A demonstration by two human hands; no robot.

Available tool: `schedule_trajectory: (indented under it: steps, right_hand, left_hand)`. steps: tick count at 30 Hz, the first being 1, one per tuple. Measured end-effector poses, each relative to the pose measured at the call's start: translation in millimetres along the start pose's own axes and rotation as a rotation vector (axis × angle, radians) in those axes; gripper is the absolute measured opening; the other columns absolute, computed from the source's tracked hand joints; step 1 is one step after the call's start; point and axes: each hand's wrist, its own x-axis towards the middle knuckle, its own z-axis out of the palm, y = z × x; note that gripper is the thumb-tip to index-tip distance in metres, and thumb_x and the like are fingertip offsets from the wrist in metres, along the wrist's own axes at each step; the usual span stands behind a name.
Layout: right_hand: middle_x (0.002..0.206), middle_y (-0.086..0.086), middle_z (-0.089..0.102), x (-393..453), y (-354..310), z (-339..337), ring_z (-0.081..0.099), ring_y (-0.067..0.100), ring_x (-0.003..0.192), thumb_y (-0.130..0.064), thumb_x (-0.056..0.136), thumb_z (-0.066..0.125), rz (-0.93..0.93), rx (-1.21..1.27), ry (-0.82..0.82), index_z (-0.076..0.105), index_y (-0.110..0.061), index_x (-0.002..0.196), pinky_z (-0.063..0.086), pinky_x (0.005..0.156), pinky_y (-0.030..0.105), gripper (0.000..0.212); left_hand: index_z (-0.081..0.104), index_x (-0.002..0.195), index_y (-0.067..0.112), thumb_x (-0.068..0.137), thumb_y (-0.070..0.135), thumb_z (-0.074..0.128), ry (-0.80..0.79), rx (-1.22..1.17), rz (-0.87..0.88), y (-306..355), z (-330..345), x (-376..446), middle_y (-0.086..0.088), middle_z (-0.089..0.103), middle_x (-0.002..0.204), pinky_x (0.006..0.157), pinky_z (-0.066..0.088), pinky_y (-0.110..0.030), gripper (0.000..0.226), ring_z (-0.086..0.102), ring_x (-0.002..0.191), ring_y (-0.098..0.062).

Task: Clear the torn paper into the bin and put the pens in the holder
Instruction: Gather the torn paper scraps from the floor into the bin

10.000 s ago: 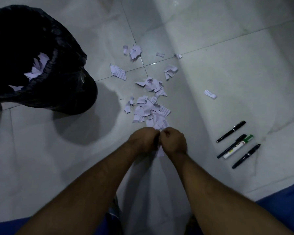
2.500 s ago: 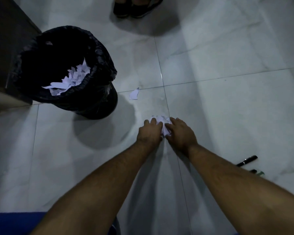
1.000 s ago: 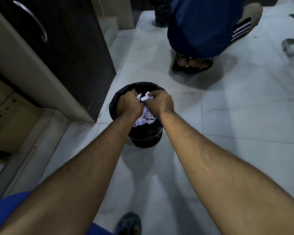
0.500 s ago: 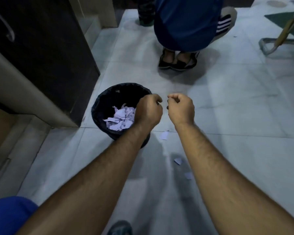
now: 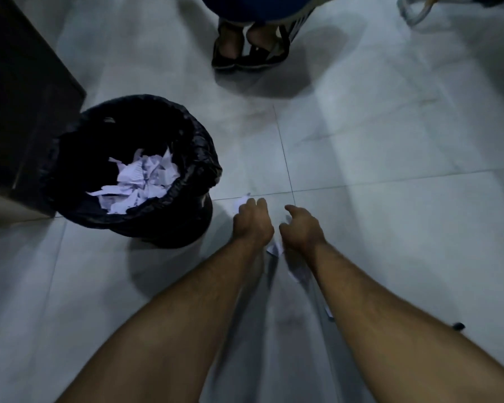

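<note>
A bin lined with a black bag stands at the left, with a heap of torn paper inside. My left hand is low over the floor to the right of the bin, its curled fingertips touching a white paper scrap. My right hand hovers beside it, fingers loosely apart and holding nothing. Two more scraps lie under my wrists: a nearer scrap and a lower scrap. A black pen tip peeks out past my right forearm. No pen holder is in view.
A person in sandals squats on the pale tiled floor just beyond the bin. A dark cabinet stands against the bin's left side. A metal frame shows at the top right corner.
My hands dropped the gathered paper into the bin, then came away and down to the floor right of it. The view tilted down. A few scraps lie on the tiles.
</note>
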Motion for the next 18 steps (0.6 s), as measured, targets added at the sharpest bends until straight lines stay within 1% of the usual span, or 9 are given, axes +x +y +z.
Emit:
schedule_trajectory:
  steps: [2,4,7,9,11,12,14,16,18]
  right_hand:
    - [0.156,0.011,0.035,8.5,8.8,11.7,0.035,0.035,0.141,-0.022,0.089,0.053,-0.046,-0.166,-0.032,0.033,-0.022,0.152,0.035,0.113,0.045,0.066]
    - [0.161,0.011,0.026,11.5,13.3,18.7,0.027,0.036,0.146,-0.024,0.091,0.05,-0.109,-0.281,-0.031,0.029,-0.023,0.154,0.03,0.114,0.047,0.066]
    - [0.157,0.008,0.037,-4.8,24.2,19.9,0.034,0.029,0.145,-0.037,0.082,0.039,-0.176,-0.101,-0.039,0.039,-0.021,0.15,0.03,0.118,0.043,0.07]
    - [0.147,0.007,0.052,-27.3,42.1,19.0,0.048,0.026,0.135,-0.038,0.077,0.037,-0.157,0.073,0.068,0.05,-0.018,0.143,0.039,0.113,0.04,0.07]
    - [0.141,0.009,0.057,-52.1,62.4,19.8,0.052,0.03,0.13,-0.026,0.083,0.049,-0.09,0.047,0.207,0.054,-0.014,0.14,0.043,0.11,0.04,0.059]
    - [0.141,0.011,0.056,-68.9,76.0,20.4,0.052,0.032,0.13,-0.025,0.086,0.056,-0.038,-0.002,0.244,0.053,-0.012,0.14,0.043,0.109,0.042,0.056]
    - [0.145,0.015,0.051,-88.7,89.4,32.8,0.048,0.035,0.132,-0.036,0.089,0.061,0.057,-0.105,0.281,0.05,-0.011,0.142,0.042,0.108,0.047,0.059]
    - [0.146,0.019,0.049,-101.6,92.1,50.5,0.046,0.039,0.133,-0.046,0.091,0.055,0.099,-0.137,0.323,0.052,-0.011,0.139,0.042,0.107,0.051,0.059]
    - [0.147,0.02,0.047,-106.6,88.3,63.7,0.043,0.038,0.137,-0.045,0.096,0.048,0.087,-0.103,0.344,0.053,-0.013,0.138,0.035,0.112,0.053,0.053]
  left_hand:
    - [0.038,0.141,0.014,0.086,0.013,0.051,-0.015,0.05,-0.025,-7.9,10.8,16.1,-0.011,0.034,0.149,0.104,0.041,-0.045,0.056,0.036,0.135,-0.03]
    - [0.031,0.146,0.015,0.084,0.017,0.057,-0.064,0.093,-0.065,-11.5,16.1,25.0,-0.012,0.026,0.154,0.108,0.037,-0.047,0.067,0.029,0.139,-0.031]
    - [0.03,0.148,0.01,0.075,0.026,0.078,-0.172,0.074,0.098,-9.9,28.3,14.7,-0.015,0.026,0.155,0.115,0.031,-0.044,0.089,0.027,0.142,-0.034]
    - [0.037,0.144,0.008,0.079,0.024,0.076,-0.19,0.002,0.228,-7.4,39.1,-10.4,-0.013,0.04,0.146,0.112,0.035,-0.038,0.078,0.038,0.136,-0.032]
    - [0.046,0.137,0.008,0.088,0.017,0.06,-0.136,-0.031,0.307,-12.8,46.9,-34.3,-0.011,0.05,0.135,0.106,0.038,-0.034,0.051,0.046,0.127,-0.029]
    - [0.047,0.137,0.006,0.09,0.015,0.055,-0.134,-0.045,0.336,-12.9,53.2,-50.3,-0.012,0.051,0.135,0.105,0.038,-0.034,0.048,0.046,0.126,-0.029]
    - [0.043,0.142,0.004,0.091,0.017,0.054,-0.153,-0.027,0.4,-15.1,60.8,-71.1,-0.016,0.046,0.144,0.112,0.035,-0.037,0.054,0.041,0.133,-0.032]
    - [0.042,0.144,0.007,0.096,0.021,0.05,-0.181,-0.02,0.422,-10.5,60.0,-87.8,-0.016,0.041,0.148,0.114,0.034,-0.041,0.051,0.038,0.137,-0.032]
    - [0.045,0.143,0.012,0.101,0.025,0.043,-0.171,0.006,0.418,-4.5,59.9,-97.8,-0.011,0.04,0.15,0.112,0.033,-0.036,0.043,0.037,0.137,-0.028]
